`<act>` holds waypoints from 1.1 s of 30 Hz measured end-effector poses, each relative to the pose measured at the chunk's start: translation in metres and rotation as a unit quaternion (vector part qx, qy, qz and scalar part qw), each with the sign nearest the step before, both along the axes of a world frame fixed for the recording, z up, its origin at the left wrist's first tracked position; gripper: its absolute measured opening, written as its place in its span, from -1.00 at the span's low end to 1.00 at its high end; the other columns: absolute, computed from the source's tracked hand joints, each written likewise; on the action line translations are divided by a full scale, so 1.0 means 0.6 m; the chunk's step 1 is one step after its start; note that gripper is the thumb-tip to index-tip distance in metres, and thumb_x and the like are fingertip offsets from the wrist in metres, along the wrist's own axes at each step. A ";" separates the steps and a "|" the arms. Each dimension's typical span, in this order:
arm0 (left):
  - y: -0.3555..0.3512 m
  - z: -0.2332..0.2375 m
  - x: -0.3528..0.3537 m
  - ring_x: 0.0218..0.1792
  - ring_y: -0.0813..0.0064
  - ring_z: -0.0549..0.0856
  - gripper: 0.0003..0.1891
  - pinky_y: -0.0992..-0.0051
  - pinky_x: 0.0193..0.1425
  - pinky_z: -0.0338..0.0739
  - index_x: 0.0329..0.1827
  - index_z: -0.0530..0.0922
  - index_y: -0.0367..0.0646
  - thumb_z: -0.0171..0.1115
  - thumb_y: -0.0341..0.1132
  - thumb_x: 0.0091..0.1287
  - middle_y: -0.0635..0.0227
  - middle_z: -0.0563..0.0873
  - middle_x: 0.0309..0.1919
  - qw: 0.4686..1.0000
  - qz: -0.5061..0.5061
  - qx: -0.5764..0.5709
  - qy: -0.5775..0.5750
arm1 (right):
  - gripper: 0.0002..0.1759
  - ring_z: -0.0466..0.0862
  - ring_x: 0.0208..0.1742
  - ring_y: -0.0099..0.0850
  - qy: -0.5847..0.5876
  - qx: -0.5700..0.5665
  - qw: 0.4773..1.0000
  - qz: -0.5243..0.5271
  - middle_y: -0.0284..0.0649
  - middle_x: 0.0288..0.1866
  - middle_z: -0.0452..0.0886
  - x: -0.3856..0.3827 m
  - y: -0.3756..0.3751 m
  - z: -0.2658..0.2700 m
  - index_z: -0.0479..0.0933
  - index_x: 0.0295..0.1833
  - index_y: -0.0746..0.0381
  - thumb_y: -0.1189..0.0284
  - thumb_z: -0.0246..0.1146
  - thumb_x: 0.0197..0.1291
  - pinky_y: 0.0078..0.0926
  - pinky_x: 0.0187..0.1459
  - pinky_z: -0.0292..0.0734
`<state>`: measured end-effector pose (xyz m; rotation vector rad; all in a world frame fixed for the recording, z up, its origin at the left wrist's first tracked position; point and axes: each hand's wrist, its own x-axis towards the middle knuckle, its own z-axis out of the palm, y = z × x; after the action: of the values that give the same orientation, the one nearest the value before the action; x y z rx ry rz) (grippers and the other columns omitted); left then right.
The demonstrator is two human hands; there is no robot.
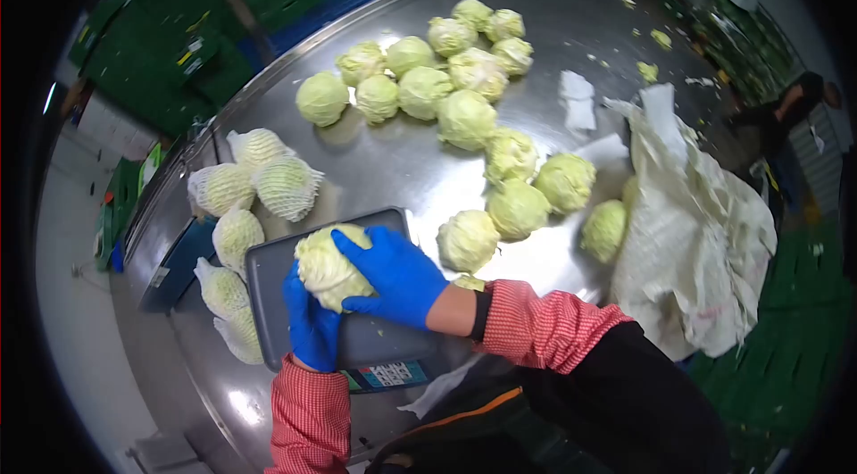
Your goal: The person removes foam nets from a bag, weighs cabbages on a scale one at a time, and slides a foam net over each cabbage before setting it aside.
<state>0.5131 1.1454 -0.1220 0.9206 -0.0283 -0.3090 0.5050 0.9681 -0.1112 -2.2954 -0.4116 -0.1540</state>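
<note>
A pale green cabbage (326, 264) is held between my two blue-gloved hands, over the dark grey tray of a weighing scale (379, 349). My left hand (312, 322) cups it from the lower left side. From the right, my right hand (393, 278) wraps over it with thumb and fingers apart around the head. Left of the tray sit several cabbages in white foam net sleeves (286, 187). Bare cabbages (469, 240) lie to the right of the tray, the closest beside my right hand. Whether the held cabbage touches the tray is hidden.
More bare cabbages (424, 90) spread over the steel table (295, 153). A white woven sack (696, 242) lies at the right with a cabbage at its mouth. White net sleeves (578, 101) lie nearby. Green crates (170, 45) stand at the back left. Another person (794, 108) is at the far right.
</note>
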 end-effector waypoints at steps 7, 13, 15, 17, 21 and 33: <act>0.045 -0.027 -0.041 0.27 0.30 0.35 -0.44 0.33 0.38 0.20 0.39 0.13 -0.17 0.06 -0.24 0.38 0.17 0.34 0.25 0.960 0.079 0.263 -0.049 | -0.44 0.52 -0.10 -0.05 -0.085 -0.089 0.978 -0.165 -0.04 -0.02 0.48 -0.035 -0.192 -0.014 0.34 0.25 0.12 0.21 0.19 0.12 -0.16 -0.09 0.44; 0.046 0.013 -0.065 0.28 0.36 0.34 -0.48 0.33 0.37 0.16 0.42 0.14 -0.11 -0.04 -0.33 0.40 0.23 0.33 0.28 0.820 0.224 0.474 -0.231 | -0.59 0.56 0.04 -0.06 0.124 -0.307 0.876 -0.352 0.07 0.10 0.49 0.026 -0.578 -0.110 0.47 0.13 0.17 0.33 0.07 0.16 -0.20 0.09 0.43; -0.005 0.060 -0.091 0.26 0.38 0.35 -0.49 0.33 0.35 0.18 0.41 0.15 -0.15 -0.05 -0.35 0.40 0.23 0.33 0.27 0.797 0.259 0.460 -0.294 | -0.52 0.55 0.09 -0.08 0.196 -0.276 0.871 -0.355 0.02 0.08 0.49 0.054 -0.662 -0.213 0.35 0.25 -0.04 0.42 0.09 0.19 -0.23 0.04 0.49; -0.062 0.083 -0.111 0.18 0.40 0.44 -0.56 0.37 0.29 0.28 0.34 0.25 -0.24 -0.07 -0.37 0.40 0.19 0.43 0.19 0.803 0.233 0.443 -0.324 | -0.62 0.50 0.18 -0.13 0.263 -0.330 0.846 -0.326 0.03 0.19 0.44 0.061 -0.678 -0.242 0.51 0.11 -0.01 0.35 0.16 0.14 -0.20 0.07 0.49; -0.125 0.093 -0.137 0.00 0.39 0.61 -0.68 0.39 0.19 0.41 0.14 0.45 -0.33 -0.03 -0.38 0.38 0.18 0.62 -0.03 0.898 -0.001 0.369 -0.237 | -0.80 0.60 -0.07 -0.13 0.066 -0.384 0.831 -0.397 -0.06 -0.16 0.59 0.055 -0.657 -0.198 0.60 -0.21 0.13 0.31 0.23 0.04 -0.16 -0.06 0.52; -0.233 -0.002 -0.033 -0.26 0.60 0.60 -0.60 0.59 -0.10 0.49 0.10 0.47 -0.28 0.26 -0.31 0.23 0.36 0.65 -0.24 0.953 -0.066 0.297 0.002 | -0.61 0.53 -0.42 -0.42 0.217 0.079 0.973 -0.011 -0.24 -0.46 0.54 -0.104 -0.247 -0.005 0.55 -0.17 0.26 0.14 0.31 0.08 -0.44 -0.27 0.47</act>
<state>0.4934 1.0058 -0.1233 1.5199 0.0084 -0.4569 0.4427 0.8199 -0.1144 -2.1001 -0.1408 0.2910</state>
